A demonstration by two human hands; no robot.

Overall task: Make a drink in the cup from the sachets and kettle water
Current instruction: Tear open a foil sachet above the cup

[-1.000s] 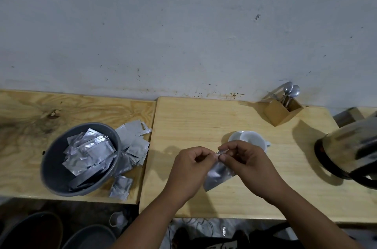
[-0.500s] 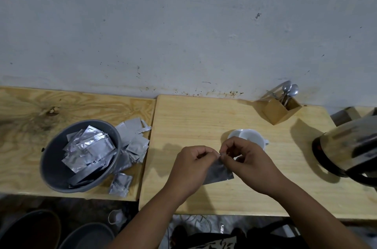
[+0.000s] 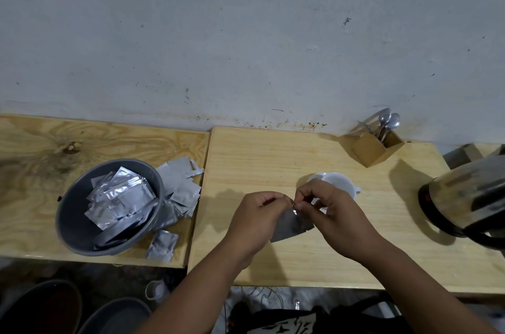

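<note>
Two hands work one sachet (image 3: 292, 227) above the counter (image 3: 246, 158): our left hand (image 3: 257, 213) and right hand (image 3: 328, 208) each pinch its top edge, apparently to tear it. We judge the task early: cup (image 3: 338, 183) just behind, contents hidden; kettle (image 3: 464, 197) unpoured at right.

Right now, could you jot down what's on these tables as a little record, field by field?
left hand: pinching the top edge of the sachet
right hand: pinching the same edge, close beside the left
sachet: silver, hanging below both hands, above the table
cup: white, behind the hands, contents hidden
kettle: at the right edge, partly out of frame
grey bowl: on the left table, holds silver sachets, more lie beside it
wooden holder: by the wall, holds spoons
</note>
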